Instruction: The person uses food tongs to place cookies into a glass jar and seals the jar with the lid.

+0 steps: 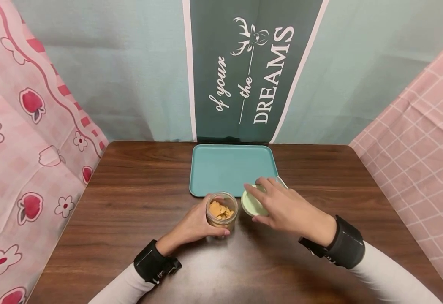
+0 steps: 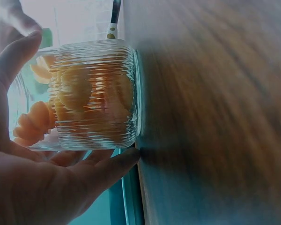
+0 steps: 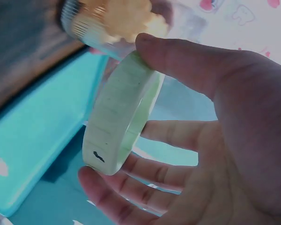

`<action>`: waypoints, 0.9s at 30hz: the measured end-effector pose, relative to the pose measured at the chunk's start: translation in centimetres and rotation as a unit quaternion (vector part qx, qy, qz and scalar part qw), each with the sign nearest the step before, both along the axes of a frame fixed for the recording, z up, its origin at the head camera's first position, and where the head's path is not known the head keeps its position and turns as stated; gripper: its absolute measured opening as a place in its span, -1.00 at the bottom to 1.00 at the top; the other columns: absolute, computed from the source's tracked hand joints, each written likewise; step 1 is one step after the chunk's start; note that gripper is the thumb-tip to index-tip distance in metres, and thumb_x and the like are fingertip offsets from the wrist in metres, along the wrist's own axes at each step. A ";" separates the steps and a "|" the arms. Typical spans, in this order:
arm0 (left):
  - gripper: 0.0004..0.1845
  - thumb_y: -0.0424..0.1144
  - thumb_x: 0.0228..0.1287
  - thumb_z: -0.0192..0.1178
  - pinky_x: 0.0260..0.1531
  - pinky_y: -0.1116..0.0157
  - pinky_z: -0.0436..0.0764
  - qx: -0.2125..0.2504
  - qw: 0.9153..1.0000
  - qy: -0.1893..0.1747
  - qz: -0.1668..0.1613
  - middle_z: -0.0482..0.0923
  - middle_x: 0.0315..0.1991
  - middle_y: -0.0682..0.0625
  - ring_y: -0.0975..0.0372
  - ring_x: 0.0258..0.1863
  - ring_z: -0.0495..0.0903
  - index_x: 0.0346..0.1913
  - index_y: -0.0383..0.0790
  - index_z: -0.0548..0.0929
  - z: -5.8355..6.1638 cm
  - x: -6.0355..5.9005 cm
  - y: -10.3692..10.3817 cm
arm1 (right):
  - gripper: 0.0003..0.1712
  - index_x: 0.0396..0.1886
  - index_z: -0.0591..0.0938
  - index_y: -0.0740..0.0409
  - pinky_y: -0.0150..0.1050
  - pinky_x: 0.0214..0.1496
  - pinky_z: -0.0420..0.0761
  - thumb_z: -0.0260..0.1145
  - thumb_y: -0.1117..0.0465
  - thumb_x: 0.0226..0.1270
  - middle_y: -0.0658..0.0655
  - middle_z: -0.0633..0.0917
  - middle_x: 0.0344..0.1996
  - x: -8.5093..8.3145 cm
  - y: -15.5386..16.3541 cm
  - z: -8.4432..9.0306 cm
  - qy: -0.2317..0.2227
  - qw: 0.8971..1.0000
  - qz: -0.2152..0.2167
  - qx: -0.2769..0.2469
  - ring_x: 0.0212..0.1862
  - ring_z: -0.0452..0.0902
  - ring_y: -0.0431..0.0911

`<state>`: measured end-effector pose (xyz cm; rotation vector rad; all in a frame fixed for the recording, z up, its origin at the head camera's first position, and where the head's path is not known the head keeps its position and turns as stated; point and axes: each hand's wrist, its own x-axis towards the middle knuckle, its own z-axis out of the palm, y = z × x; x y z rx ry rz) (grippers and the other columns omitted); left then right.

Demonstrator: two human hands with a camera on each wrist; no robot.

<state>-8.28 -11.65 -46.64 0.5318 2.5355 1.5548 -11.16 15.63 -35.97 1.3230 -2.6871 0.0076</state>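
Observation:
A ribbed clear glass jar (image 1: 222,211) stands upright on the table without its lid. Yellow-orange crinkled pieces (image 2: 75,98) show through its wall and its mouth. My left hand (image 1: 198,221) wraps round the jar's side, thumb toward the near side. Just right of the jar, the pale green lid (image 1: 254,202) is held tilted in my right hand (image 1: 282,207). In the right wrist view the thumb and fingers pinch the lid's rim (image 3: 114,117), apart from the jar.
A turquoise tray (image 1: 230,164) lies behind the hands at the table's far edge. Partly hidden behind the right hand is a thin item with a pale handle (image 1: 281,181); a gold-dotted handle end (image 2: 112,30) shows in the left wrist view. Curtains hang round the wooden table (image 1: 141,177).

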 end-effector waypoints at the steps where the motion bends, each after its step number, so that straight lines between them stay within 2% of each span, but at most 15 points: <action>1: -0.01 0.00 -0.10 0.73 0.23 0.05 0.57 0.001 1.000 0.001 -0.001 0.63 0.22 0.01 0.18 0.19 0.62 0.41 -0.13 0.45 0.0 0.0 0.0 | -0.05 0.43 0.57 0.20 -0.07 -0.12 0.75 0.69 -0.13 0.13 0.25 0.59 0.10 0.0 -0.1 0.4 0.005 1.000 0.003 0.000 0.04 0.58 0.11; 5: 0.00 -0.02 -0.11 0.74 0.25 0.04 0.57 0.007 1.000 0.006 -0.003 0.64 0.22 0.00 0.16 0.19 0.62 0.42 -0.16 0.44 0.0 -0.2 0.0 | -0.06 0.44 0.57 0.16 -0.13 -0.26 0.74 0.68 -0.13 0.13 0.23 0.59 0.11 -0.2 -0.6 1.9 0.003 1.000 0.008 0.001 0.05 0.57 0.08; 10: 0.00 -0.03 -0.10 0.73 0.22 0.05 0.59 0.005 1.000 0.002 -0.004 0.64 0.19 0.00 0.17 0.17 0.63 0.42 -0.17 0.43 0.1 -0.2 0.0 | -0.05 0.47 0.54 0.13 -0.10 -0.15 0.74 0.66 -0.16 0.16 0.21 0.61 0.14 -0.2 -1.8 2.9 -0.022 1.000 0.021 0.002 0.09 0.59 0.08; 13: 0.02 -0.02 -0.08 0.73 0.19 0.07 0.60 0.001 1.000 -0.003 -0.007 0.64 0.17 0.00 0.18 0.14 0.63 0.44 -0.18 0.41 0.0 -0.2 0.0 | -0.04 0.48 0.53 0.14 -0.09 -0.06 0.72 0.65 -0.17 0.17 0.21 0.61 0.14 -0.3 -2.6 3.1 -0.038 0.999 0.036 0.006 0.10 0.59 0.08; 19: 0.04 0.01 -0.07 0.72 0.10 0.10 0.63 0.003 1.000 -0.006 -0.006 0.63 0.15 -0.02 0.17 0.08 0.63 0.46 -0.21 0.38 0.0 -0.3 -0.1 | -0.05 0.48 0.52 0.17 -0.11 -0.03 0.70 0.65 -0.14 0.19 0.20 0.60 0.14 -0.5 -4.3 3.2 -0.056 0.996 0.070 0.012 0.09 0.57 0.05; 24: 0.01 0.02 -0.06 0.71 0.05 0.12 0.64 -0.007 1.000 -0.006 -0.002 0.62 0.10 0.00 0.18 0.02 0.63 0.43 -0.19 0.39 0.1 -0.4 -0.1 | -0.06 0.50 0.52 0.15 -0.15 -0.16 0.71 0.63 -0.15 0.22 0.18 0.58 0.15 -0.5 -5.2 3.2 -0.058 0.995 0.075 0.030 0.08 0.54 0.03; 27: -0.01 0.04 -0.06 0.71 0.04 0.14 0.64 -0.008 1.000 -0.007 -0.002 0.62 0.10 0.01 0.19 0.02 0.63 0.40 -0.17 0.40 0.1 -0.3 0.0 | -0.06 0.50 0.52 0.13 -0.15 -0.16 0.71 0.62 -0.16 0.22 0.17 0.58 0.13 -0.4 -5.7 3.1 -0.060 0.994 0.078 0.036 0.08 0.54 0.03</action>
